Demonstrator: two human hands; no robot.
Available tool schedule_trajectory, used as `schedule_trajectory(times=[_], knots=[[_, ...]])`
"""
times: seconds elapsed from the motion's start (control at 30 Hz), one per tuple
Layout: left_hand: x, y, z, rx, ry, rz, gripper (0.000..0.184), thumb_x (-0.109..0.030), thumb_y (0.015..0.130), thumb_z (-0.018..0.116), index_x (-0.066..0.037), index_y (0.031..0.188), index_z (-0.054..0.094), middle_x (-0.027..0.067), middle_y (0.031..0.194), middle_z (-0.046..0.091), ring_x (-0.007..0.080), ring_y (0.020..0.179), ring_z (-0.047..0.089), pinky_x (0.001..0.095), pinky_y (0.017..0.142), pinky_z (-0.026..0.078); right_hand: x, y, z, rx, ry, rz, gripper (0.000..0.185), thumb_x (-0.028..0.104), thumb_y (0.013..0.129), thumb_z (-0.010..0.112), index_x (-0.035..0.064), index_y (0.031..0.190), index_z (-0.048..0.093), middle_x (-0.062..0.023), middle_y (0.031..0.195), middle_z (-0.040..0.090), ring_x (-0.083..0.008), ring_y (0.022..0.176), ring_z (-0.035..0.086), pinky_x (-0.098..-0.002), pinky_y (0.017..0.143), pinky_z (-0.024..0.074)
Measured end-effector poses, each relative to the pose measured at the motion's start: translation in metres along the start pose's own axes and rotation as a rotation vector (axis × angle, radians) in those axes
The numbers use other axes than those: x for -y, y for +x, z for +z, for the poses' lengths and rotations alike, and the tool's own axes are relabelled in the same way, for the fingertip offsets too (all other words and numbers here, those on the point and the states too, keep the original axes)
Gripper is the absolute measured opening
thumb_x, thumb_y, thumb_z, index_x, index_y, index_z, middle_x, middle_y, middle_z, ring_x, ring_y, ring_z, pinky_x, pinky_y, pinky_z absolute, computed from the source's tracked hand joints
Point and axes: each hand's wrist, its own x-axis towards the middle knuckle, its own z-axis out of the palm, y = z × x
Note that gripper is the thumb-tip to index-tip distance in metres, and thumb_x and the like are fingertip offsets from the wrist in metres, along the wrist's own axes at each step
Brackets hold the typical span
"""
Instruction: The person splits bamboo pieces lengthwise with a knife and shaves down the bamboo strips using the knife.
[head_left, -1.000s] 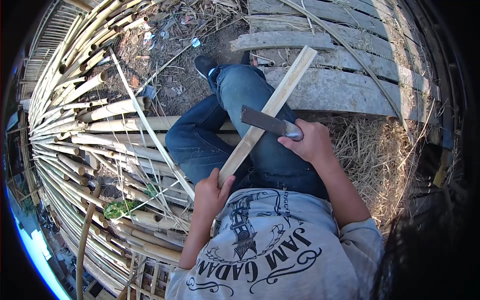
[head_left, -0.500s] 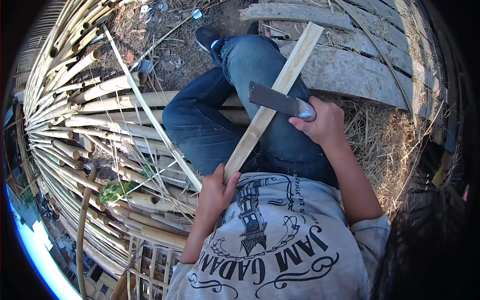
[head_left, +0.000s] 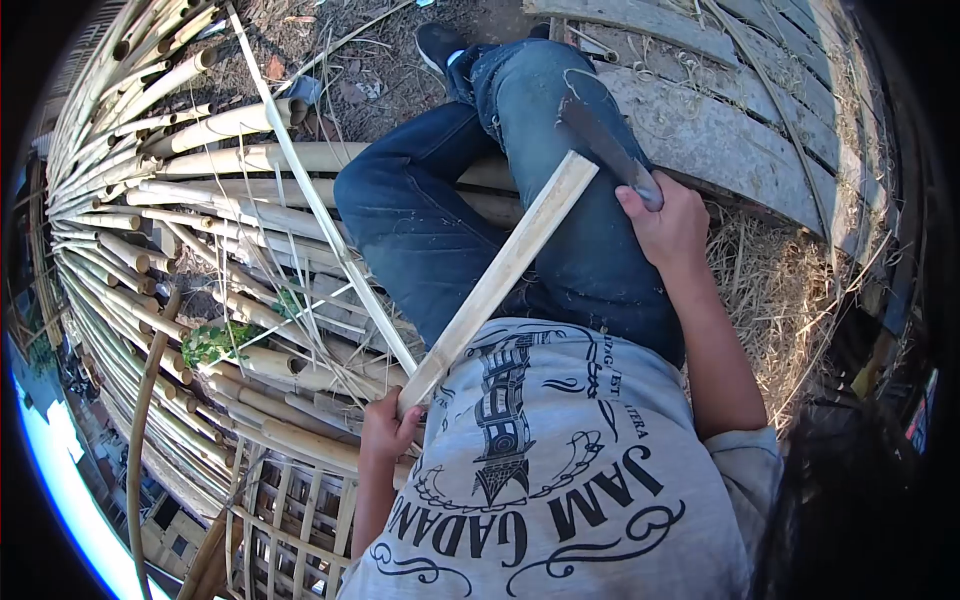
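A pale bamboo strip (head_left: 505, 272) slants from my lap up to my thigh, its lower end held in my left hand (head_left: 386, 428). My right hand (head_left: 668, 222) grips the handle of a dark-bladed knife (head_left: 600, 137), fingers wrapped round it. The blade points up and left over my thigh, just beyond the strip's upper end, and seems apart from it. A thin curled shaving (head_left: 582, 74) shows near the blade tip.
Bamboo poles (head_left: 240, 158) fan out on the left, with a long thin strip (head_left: 310, 190) lying across them. Grey planks (head_left: 720, 140) lie at the upper right beside dry shavings (head_left: 770, 300). A woven bamboo lattice (head_left: 285, 520) is at the lower left.
My left hand has drawn the strip down and left toward my body. The knife, earlier across the strip's middle, is now past its upper end, and my right hand has moved up and right.
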Motion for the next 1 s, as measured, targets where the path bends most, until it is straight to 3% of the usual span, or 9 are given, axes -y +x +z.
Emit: schedule_trajectory(times=[0.17, 0.27, 0.33, 0.5, 0.57, 0.67, 0.77, 0.8, 1.0], knots=[[0.047, -0.055, -0.03, -0.142, 0.045, -0.017, 0.045, -0.041, 0.085, 0.063, 0.004, 0.086, 0.06, 0.0158, 0.053, 0.053, 0.0304, 0.046, 0.055, 0.0381, 0.047, 0.042, -0.006, -0.001, 0.004, -0.021, 0.04, 0.049, 0.067, 0.069, 0.076, 0.06, 0.0021, 0.071, 0.06, -0.018, 0.059, 0.059, -0.0414, 0.065, 0.062, -0.0462, 0.061, 0.0484], [0.011, -0.027, -0.035, -0.212, 0.046, -0.067, 0.043, -0.038, 0.084, 0.066, 0.005, 0.087, 0.061, 0.0138, 0.053, 0.054, 0.0251, 0.044, 0.054, 0.0359, 0.047, 0.042, -0.01, -0.003, 0.006, -0.067, 0.155, -0.042, 0.069, 0.071, 0.075, 0.06, 0.0019, 0.07, 0.059, -0.0173, 0.057, 0.056, -0.0409, 0.061, 0.06, -0.0446, 0.056, 0.0464], [-0.019, 0.007, -0.028, -0.331, 0.043, 0.08, 0.038, -0.031, 0.083, 0.069, 0.005, 0.088, 0.061, 0.0132, 0.052, 0.053, 0.0218, 0.044, 0.052, 0.0345, 0.046, 0.041, -0.012, -0.006, 0.007, -0.131, 0.205, -0.073, 0.071, 0.072, 0.074, 0.059, 0.0019, 0.069, 0.058, -0.0168, 0.056, 0.054, -0.0405, 0.059, 0.059, -0.0438, 0.054, 0.0453], [-0.086, 0.091, -0.007, -0.055, -0.013, 0.115, 0.03, -0.026, 0.089, 0.068, 0.002, 0.088, 0.06, 0.0094, 0.05, 0.053, 0.0156, 0.042, 0.054, 0.0308, 0.044, 0.042, -0.022, -0.01, -0.002, -0.082, 0.188, -0.223, 0.071, 0.075, 0.07, 0.062, 0.0038, 0.07, 0.055, -0.0148, 0.055, 0.053, -0.0388, 0.057, 0.059, -0.0435, 0.052, 0.0457], [-0.115, 0.112, 0.004, 0.051, -0.121, 0.145, 0.028, -0.025, 0.09, 0.067, 0.002, 0.087, 0.059, 0.0098, 0.05, 0.053, 0.0158, 0.042, 0.054, 0.0308, 0.044, 0.042, -0.019, -0.01, 0.001, -0.148, 0.237, -0.25, 0.078, 0.08, 0.072, 0.054, 0.0035, 0.065, 0.047, -0.0128, 0.051, 0.042, -0.0365, 0.049, 0.051, -0.0399, 0.048, 0.0399], [-0.151, 0.128, 0.011, 0.22, -0.194, 0.111, 0.026, -0.021, 0.093, 0.063, 0.002, 0.084, 0.055, 0.0123, 0.053, 0.053, 0.0176, 0.044, 0.054, 0.0324, 0.045, 0.041, -0.023, -0.01, 0.001, -0.146, 0.281, -0.225, 0.076, 0.079, 0.072, 0.056, 0.0036, 0.065, 0.047, -0.0128, 0.052, 0.042, -0.0369, 0.049, 0.051, -0.0404, 0.048, 0.0398], [-0.153, 0.138, 0.02, 0.172, -0.07, 0.378, 0.022, -0.017, 0.095, 0.058, 0.002, 0.086, 0.053, 0.0178, 0.06, 0.051, 0.0246, 0.051, 0.049, 0.0364, 0.051, 0.039, -0.021, -0.008, -0.006, -0.107, 0.211, -0.196, 0.069, 0.072, 0.068, 0.065, 0.0039, 0.068, 0.055, -0.0149, 0.055, 0.053, -0.0378, 0.055, 0.059, -0.0433, 0.052, 0.0454], [-0.157, 0.139, 0.02, 0.181, -0.063, 0.381, 0.022, -0.017, 0.095, 0.058, 0.002, 0.086, 0.053, 0.0178, 0.06, 0.051, 0.0246, 0.051, 0.049, 0.0364, 0.051, 0.039, -0.019, -0.007, -0.008, -0.07, 0.149, -0.184, 0.063, 0.066, 0.064, 0.072, 0.0044, 0.07, 0.06, -0.0155, 0.058, 0.058, -0.0372, 0.058, 0.062, -0.0442, 0.054, 0.0488], [-0.168, 0.131, 0.022, 0.233, -0.038, 0.24, 0.018, -0.016, 0.095, 0.055, 0.001, 0.089, 0.052, 0.0211, 0.06, 0.052, 0.034, 0.053, 0.052, 0.0397, 0.052, 0.041, -0.015, -0.002, -0.013, -0.01, 0.126, -0.157, 0.064, 0.067, 0.063, 0.072, 0.0042, 0.068, 0.06, -0.016, 0.057, 0.059, -0.0368, 0.057, 0.063, -0.044, 0.053, 0.0494]])
